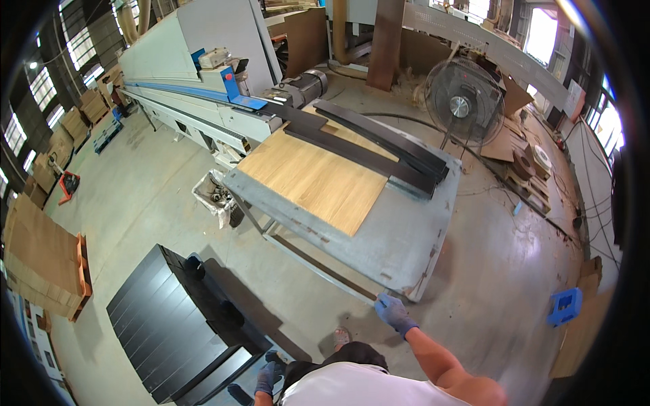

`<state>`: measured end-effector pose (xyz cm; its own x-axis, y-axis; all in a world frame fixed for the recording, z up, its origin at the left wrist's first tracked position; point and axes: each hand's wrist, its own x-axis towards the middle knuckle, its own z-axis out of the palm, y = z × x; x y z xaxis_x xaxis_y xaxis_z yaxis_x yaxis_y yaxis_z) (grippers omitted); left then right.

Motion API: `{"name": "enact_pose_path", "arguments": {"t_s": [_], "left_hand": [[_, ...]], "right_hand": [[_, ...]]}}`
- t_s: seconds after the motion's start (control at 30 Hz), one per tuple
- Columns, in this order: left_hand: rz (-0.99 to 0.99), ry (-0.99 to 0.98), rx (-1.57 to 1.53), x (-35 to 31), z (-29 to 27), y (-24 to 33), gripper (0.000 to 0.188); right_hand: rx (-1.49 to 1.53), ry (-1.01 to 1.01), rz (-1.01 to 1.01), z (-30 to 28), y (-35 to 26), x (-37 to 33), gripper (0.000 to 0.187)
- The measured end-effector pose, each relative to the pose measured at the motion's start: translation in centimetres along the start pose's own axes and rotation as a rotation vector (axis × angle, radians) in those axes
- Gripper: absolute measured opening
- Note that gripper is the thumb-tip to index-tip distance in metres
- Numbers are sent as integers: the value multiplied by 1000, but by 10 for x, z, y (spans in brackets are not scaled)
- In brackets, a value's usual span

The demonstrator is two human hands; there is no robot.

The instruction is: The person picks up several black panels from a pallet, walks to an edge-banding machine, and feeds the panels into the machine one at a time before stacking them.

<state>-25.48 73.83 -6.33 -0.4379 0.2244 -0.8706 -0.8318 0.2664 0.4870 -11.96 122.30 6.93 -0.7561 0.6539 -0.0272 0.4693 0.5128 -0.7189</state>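
Where your left hand is: low and close to your body, left of the grey metal table, blue-gloved, at the near edge of the black panels.
Left grip: you have your fingers partly lost against dark surfaces, so I cannot tell whether they hold an edge.
Black panels: stacked to the left of the table's near side, well apart from it, just beside your left hand.
Right hand: your arm reaches out to the table's near corner, glove blue.
Right grip: fingers bunched near that corner; I cannot tell whether you touch or hold it.
Blue crate: on the floor, well to the table's right.
Wood-grain board: flat on the table's left part.
Dark strips: along the table's far side, partly over the board.
White bin: on the floor, just off the table's left end.
Long machine: beyond the table's left end, blue beam along it.
Caged fan: standing beyond the table's far right corner.
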Motion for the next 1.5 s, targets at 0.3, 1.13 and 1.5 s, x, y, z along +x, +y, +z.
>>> {"name": "enact_pose_path", "arguments": {"t_s": [0.3,1.13,1.5], "left_hand": [[557,130,541,44,8,51,22],[1338,604,1082,181,231,564,68],[1124,409,1467,191,239,543,79]], "right_hand": [[-386,253,91,-35,18,111,27],[-558,-157,966,-39,24,200,116],[-487,-143,1057,-44,-1,204,133]]}}
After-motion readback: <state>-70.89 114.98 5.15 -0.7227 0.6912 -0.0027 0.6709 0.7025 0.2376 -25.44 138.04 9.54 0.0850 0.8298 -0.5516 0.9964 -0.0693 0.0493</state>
